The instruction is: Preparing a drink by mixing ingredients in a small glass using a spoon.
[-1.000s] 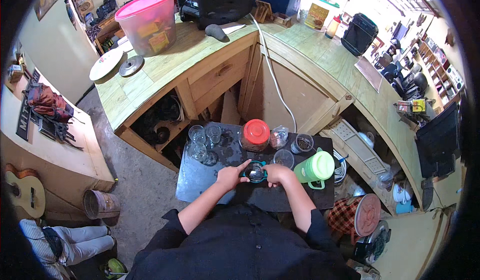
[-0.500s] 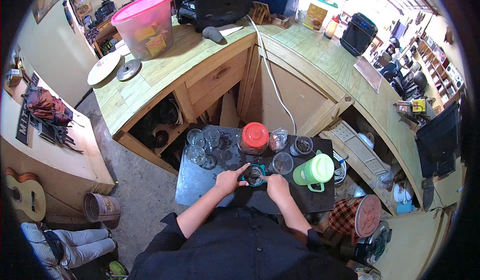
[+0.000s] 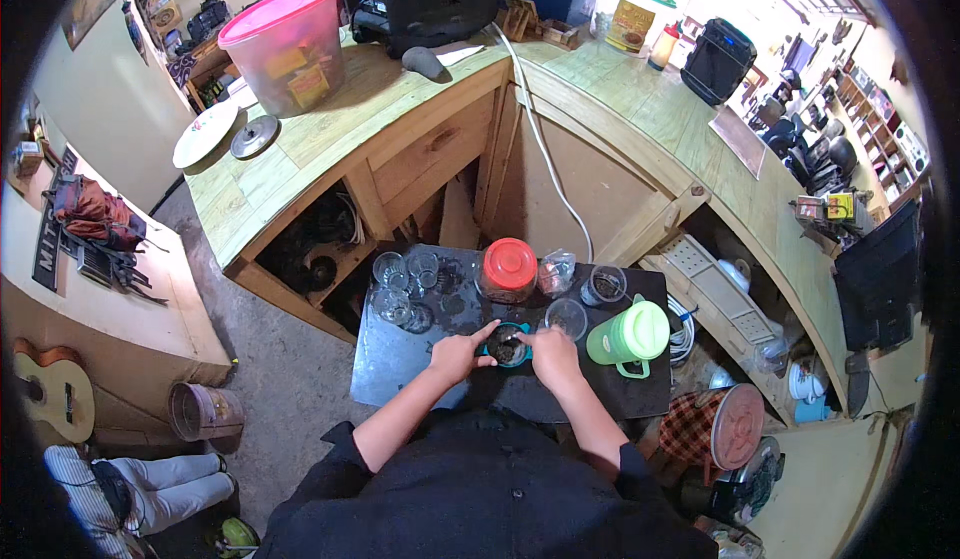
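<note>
A small round bowl-like thing with a teal rim stands at the near middle of the low dark table, grey-brown stuff inside it. My left hand grips its left side, index finger along the far rim and thumb at the near side. At the right rim is my right hand, its index finger reaching over the inside and the other fingers curled. Whether those curled fingers hold anything is hidden. Just beyond my right hand stands a clear plastic cup. A red-lidded jar stands farther back.
Several clear glasses stand on the table's left part. At right are a light green lidded pitcher, another clear cup with dark contents and a small plastic bag. A wooden counter wraps round behind.
My right index finger has moved a little up and left, farther over the teal-rimmed bowl. The dark contents look shifted. My left hand stays on the rim.
</note>
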`<state>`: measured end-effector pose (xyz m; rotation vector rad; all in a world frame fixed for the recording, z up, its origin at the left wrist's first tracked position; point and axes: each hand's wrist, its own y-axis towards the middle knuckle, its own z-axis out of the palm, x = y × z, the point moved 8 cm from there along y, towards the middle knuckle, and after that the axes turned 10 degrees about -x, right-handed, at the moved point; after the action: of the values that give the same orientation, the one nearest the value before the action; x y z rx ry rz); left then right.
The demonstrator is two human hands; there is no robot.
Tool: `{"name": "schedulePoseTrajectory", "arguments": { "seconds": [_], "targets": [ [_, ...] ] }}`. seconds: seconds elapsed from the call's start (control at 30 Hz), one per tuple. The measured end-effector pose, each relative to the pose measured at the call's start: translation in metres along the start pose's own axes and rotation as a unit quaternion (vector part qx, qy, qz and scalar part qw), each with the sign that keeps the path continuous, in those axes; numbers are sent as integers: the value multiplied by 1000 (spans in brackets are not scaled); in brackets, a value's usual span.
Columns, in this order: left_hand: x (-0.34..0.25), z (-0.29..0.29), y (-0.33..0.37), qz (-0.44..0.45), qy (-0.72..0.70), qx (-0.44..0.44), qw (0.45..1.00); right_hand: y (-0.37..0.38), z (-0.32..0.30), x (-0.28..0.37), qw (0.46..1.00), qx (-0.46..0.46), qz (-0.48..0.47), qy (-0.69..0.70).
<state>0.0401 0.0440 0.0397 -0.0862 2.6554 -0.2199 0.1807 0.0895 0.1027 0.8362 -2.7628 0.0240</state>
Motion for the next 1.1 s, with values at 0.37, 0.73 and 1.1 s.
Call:
{"name": "schedulePoseTrajectory", "arguments": {
  "seconds": [0.37, 0.73, 1.1],
  "targets": [
    [-5, -4, -1, 8, 24, 2, 1000, 4, -9, 1, 996, -85, -18, -10],
    [-5, -4, 1, 4, 14, -10, 1000, -5, -8, -12, 989, 15, 145, -25],
    [-4, -3, -1, -4, 21, -8, 1000, -11, -8, 17, 987, 84, 114, -69]
  ]
}}
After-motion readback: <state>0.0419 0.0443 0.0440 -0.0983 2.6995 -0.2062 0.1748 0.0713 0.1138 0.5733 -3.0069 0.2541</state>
